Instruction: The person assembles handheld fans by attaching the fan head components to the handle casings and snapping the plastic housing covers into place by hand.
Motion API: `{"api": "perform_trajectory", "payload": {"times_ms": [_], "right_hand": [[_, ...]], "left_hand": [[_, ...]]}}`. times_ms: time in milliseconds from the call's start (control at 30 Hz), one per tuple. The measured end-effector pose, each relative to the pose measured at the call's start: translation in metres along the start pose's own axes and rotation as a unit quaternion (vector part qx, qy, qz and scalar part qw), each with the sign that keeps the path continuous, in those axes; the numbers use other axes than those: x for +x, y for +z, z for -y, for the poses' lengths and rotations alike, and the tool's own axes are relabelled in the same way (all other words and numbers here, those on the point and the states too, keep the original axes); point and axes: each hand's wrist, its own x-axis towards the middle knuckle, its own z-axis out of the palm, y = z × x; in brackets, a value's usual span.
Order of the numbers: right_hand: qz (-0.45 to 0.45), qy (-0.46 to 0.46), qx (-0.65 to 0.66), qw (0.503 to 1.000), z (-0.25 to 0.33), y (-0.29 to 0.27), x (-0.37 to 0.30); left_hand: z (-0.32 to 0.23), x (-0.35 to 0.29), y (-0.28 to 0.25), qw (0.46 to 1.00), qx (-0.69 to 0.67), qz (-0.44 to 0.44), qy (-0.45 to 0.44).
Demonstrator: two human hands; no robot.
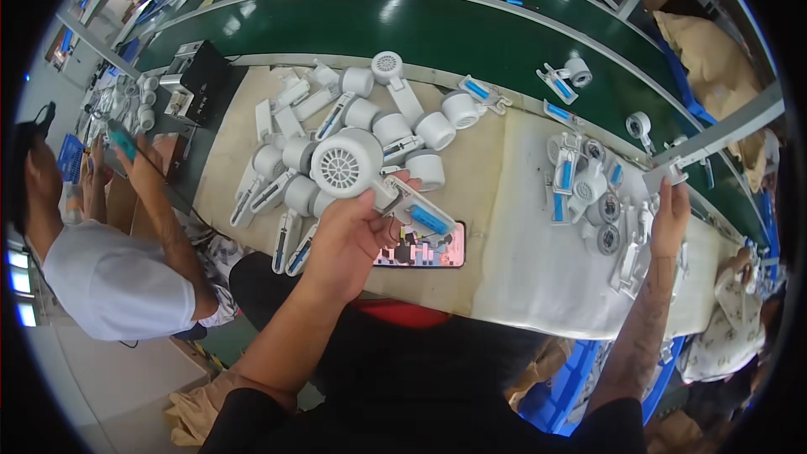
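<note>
My left hand (346, 240) is closed around a white handheld fan (345, 161) with a round slotted grille, lifted over the table. Its handle stands open toward the right, and a blue battery-like cylinder (429, 219) lies inside. At the far right my right hand (670, 214) is raised, fingers pinching a small white plastic piece (672, 171) beside the slanted metal post. The exact kind of that piece is hard to make out. Beneath the held fan a phone (461, 245) with a lit screen lies on the table, partly hidden by my left hand.
Several white fan units (391, 128) are heaped left of centre. More units with blue cylinders (567, 175) lie on the right. Behind runs a green conveyor belt (336, 23). A co-worker (118, 277) holds a teal tool (123, 141) at left. A blue crate (565, 387) stands below.
</note>
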Motion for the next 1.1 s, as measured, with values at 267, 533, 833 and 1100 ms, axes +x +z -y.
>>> {"api": "perform_trajectory", "payload": {"times_ms": [267, 533, 833, 1100], "right_hand": [[0.304, -0.033, 0.180, 0.935, 0.219, 0.158, -0.095], [0.289, -0.014, 0.195, 0.937, 0.239, 0.204, -0.130], [0.239, -0.143, 0.069, 0.958, 0.237, 0.207, -0.131], [0.180, -0.198, 0.025, 0.963, 0.234, 0.214, -0.133]], "left_hand": [[-0.002, -0.001, 0.014, 0.997, 0.029, -0.034, 0.064], [-0.001, -0.006, 0.012, 0.994, 0.030, 0.007, 0.103], [0.003, -0.008, 0.020, 0.991, -0.051, -0.025, 0.118], [0.009, -0.014, 0.018, 0.989, 0.066, -0.019, 0.128]]}}
